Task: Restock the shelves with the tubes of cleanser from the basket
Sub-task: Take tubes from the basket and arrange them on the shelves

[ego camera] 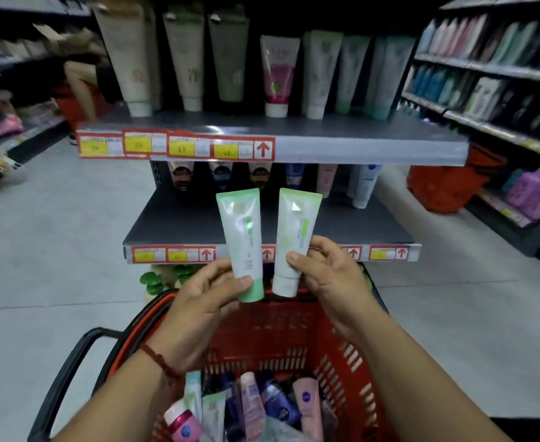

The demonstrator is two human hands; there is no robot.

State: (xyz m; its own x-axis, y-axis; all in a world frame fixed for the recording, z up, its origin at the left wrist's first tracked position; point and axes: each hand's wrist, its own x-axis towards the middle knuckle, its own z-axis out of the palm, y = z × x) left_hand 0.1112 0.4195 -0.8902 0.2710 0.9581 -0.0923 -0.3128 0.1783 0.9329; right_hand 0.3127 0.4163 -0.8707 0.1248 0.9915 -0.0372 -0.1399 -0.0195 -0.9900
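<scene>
Hands lifted. Left hand (198, 301) pinching a green-capped tube (241, 237) near its cap, right hand (329, 275) pinching a white-capped tube (297, 237). Both upright, side by side, likely to compare labels before standing them on the shelf (179, 224) behind. More tubes down in the red basket (294, 330).

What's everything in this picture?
green-capped tube: 1, white and green, in the left hand
white-capped tube: 1, white and green, in the right hand
basket: 1, red, below the hands
basket tubes: several, pink, navy, white-green, in the basket
top shelf: 1, grey, ahead
top tubes: about eight, cream, green, pink, on it
lower shelf: 1, grey, beneath
back tubes: several, mixed, lower shelf's back
price tags: many, red and yellow, shelf edges
far basket: 1, red, floor at right
left hand: 1, grips the green-capped tube
right hand: 1, grips the white-capped tube
</scene>
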